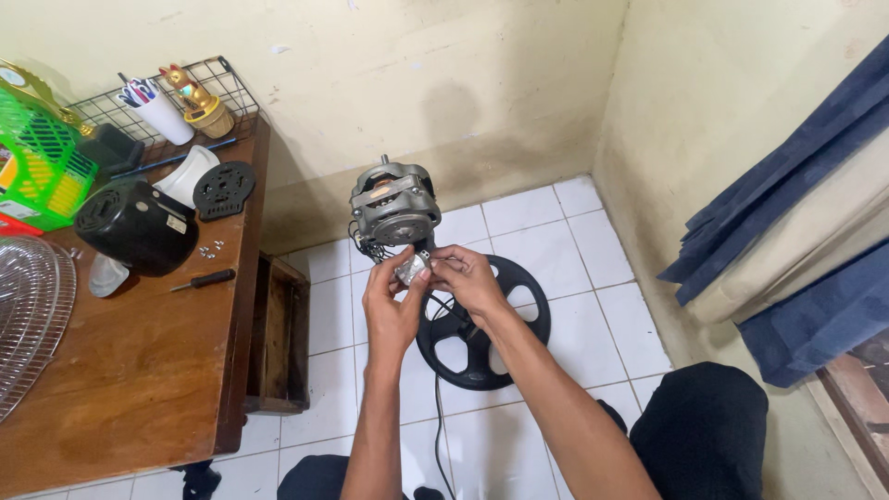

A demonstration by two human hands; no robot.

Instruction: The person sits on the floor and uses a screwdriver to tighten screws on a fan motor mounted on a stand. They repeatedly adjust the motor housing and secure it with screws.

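Both hands, left hand (391,294) and right hand (468,278), are pinching a small grey part (410,268) under the fan motor (394,206), steadying it above the black base (482,324).

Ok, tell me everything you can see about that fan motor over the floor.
The motor is a bare grey metal unit, its housing off, with copper-coloured windings showing through a gap on top. A short shaft sticks up from its top. It sits atop a stand above the round black base on the white tiled floor, near the wall corner. Dark wires hang at its lower left. Just below it, the left hand and right hand pinch a small silvery part at its lower front edge.
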